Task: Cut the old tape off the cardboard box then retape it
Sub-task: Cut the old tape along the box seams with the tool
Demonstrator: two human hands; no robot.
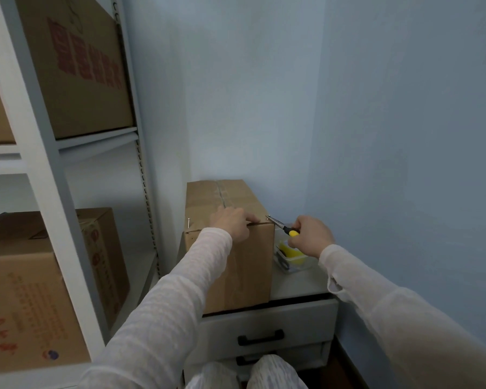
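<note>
Knees sit at the bottom of the view, before a grey cabinet [299, 283] with a black drawer handle [260, 336]; on its top stands the cardboard box [244, 270], pushed toward the left side with its front face toward the person; the left hand [233, 223] lies over the box's near top edge, fingers bent around it to brace it; the right hand [310, 235] is clenched around the yellow-and-black handle of a cutting tool [279, 223], whose metal tip points at the box's near right top corner, seemingly just short of it; beside the box, a clear tub [293, 262] holds what looks like a yellow tape roll; farther back, the old tape [222, 193] runs along the top seam toward the blue wall; judging by this, cutting is only starting, so the tip should enter shallowly at the seam, travel away from the bracing fingers, and the left hand should keep the box from sliding.
</note>
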